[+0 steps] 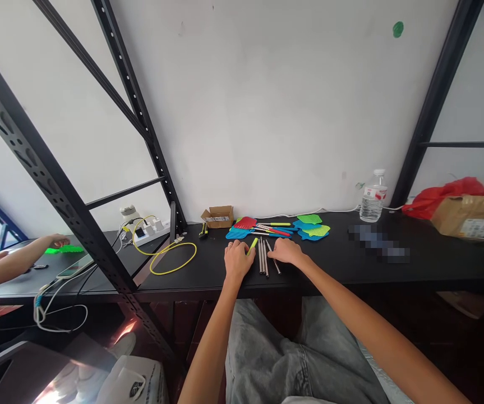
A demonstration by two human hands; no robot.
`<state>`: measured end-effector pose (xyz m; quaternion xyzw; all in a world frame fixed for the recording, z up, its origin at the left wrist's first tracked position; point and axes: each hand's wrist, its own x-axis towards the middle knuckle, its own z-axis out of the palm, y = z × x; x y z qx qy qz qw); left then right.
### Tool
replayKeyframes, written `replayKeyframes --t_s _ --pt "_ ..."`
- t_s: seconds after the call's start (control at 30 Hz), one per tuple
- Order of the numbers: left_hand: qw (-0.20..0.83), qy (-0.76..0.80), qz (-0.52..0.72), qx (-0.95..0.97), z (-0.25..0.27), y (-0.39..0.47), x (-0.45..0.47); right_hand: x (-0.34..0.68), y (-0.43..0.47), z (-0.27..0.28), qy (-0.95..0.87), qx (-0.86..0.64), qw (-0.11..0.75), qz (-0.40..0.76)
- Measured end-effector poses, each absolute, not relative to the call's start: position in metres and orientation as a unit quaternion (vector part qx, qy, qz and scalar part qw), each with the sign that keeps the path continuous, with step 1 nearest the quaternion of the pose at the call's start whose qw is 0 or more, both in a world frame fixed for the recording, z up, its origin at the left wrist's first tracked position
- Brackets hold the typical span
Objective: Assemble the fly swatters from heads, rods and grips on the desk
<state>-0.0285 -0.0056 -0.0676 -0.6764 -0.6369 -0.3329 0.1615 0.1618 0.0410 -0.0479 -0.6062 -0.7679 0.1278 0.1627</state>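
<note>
My left hand is closed around a short yellow-green handle whose end sticks out past the thumb. My right hand pinches a thin metal rod, slightly tilted, at the right side of a small group. Between the hands, several more silver metal rods lie side by side on the black tabletop. Just beyond them are fly swatters in a loose pile: a red head, a blue head and a green head, with coloured handles crossing in the middle.
A small open cardboard box stands left of the swatters. A yellow cable and power strip lie further left. To the right are a water bottle and a cardboard package. Another person's arm reaches in at far left.
</note>
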Motion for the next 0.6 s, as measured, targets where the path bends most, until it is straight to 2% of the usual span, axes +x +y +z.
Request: replayKeyframes --t_s 0.1,0.3,0.43,0.6 --pt "0.144 -0.632 -0.338 -0.683 -0.065 -0.006 -0.030 0.174 0.045 -0.057 -0.747 -0.580 0.241 0.218" --pt "0.116 -0.610 -0.344 -0.704 -0.063 -0.006 -0.034 0.192 0.047 -0.067 -0.587 -0.456 0.461 0.485" --pt "0.123 -0.574 -0.356 -0.728 -0.063 -0.005 -0.035 0.195 0.047 -0.066 -0.491 -0.414 0.540 0.543" --pt "0.129 -0.548 -0.352 -0.748 -0.062 -0.005 -0.036 0.197 0.046 -0.065 -0.453 -0.386 0.573 0.563"
